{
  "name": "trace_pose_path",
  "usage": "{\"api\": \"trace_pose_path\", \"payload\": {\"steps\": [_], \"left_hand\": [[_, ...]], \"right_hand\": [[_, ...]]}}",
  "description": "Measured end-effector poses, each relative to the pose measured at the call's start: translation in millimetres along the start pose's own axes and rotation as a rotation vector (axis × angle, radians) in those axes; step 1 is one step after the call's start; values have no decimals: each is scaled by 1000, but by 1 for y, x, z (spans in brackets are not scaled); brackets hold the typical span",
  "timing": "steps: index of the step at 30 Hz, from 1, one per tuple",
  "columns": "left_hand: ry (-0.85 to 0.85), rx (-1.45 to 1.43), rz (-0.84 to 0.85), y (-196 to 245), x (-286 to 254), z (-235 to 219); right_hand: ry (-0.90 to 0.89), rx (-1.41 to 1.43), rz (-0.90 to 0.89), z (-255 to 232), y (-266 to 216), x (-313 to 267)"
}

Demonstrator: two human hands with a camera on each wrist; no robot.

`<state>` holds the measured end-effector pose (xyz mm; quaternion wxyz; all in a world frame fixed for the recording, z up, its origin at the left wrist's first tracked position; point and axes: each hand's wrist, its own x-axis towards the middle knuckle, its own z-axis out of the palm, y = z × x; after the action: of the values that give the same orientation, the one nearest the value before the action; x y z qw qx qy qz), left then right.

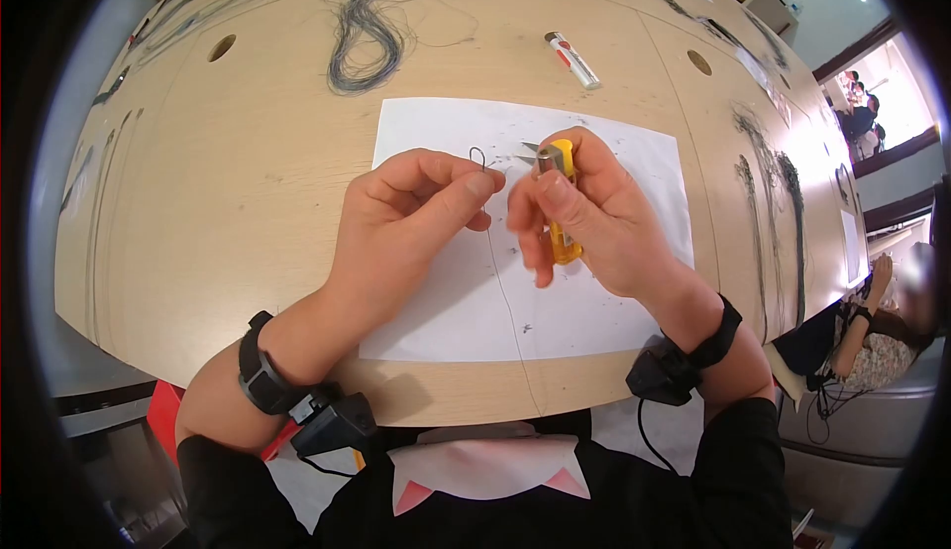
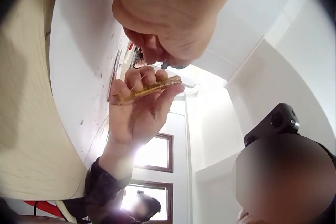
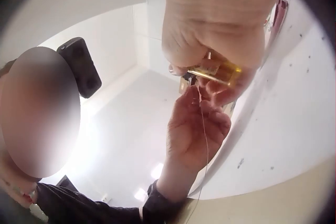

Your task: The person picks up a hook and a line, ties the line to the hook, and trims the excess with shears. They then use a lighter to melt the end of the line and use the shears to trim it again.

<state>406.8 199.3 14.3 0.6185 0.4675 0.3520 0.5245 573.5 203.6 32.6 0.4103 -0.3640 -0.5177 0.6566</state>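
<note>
Yellow lighter [image 1: 566, 250] is gripped by my right hand [image 1: 609, 217], at about 3 o'clock of the dark looped thread [image 1: 483, 160], which my left hand [image 1: 401, 227] pinches above the white paper [image 1: 639, 177]. I judge this step to be forming or finishing the small loop, so the next move calls for steady pinching and careful aim. Near edge of the wooden table [image 1: 446, 400] lies at 6 o'clock, while wider room opens at 9 o'clock.
</note>
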Motion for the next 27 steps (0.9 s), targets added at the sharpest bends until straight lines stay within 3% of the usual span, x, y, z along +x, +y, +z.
{"api": "trace_pose_path", "payload": {"steps": [3, 6, 9, 13, 15, 27], "left_hand": [[-41, 28, 9, 0, -1, 1], [-64, 56, 5, 1, -2, 1], [-93, 56, 6, 1, -3, 2], [-127, 66, 28, -3, -3, 1], [-129, 42, 26, -4, -4, 1], [-169, 108, 11, -4, -4, -1]], "right_hand": [[-69, -218, 160, -4, -12, -1], [-74, -99, 186, -7, -8, -1], [28, -166, 233, 5, -13, -1], [-17, -191, 259, 2, -9, -2], [62, -113, 306, 4, -10, -1], [9, -46, 284, 2, -3, -1]]}}
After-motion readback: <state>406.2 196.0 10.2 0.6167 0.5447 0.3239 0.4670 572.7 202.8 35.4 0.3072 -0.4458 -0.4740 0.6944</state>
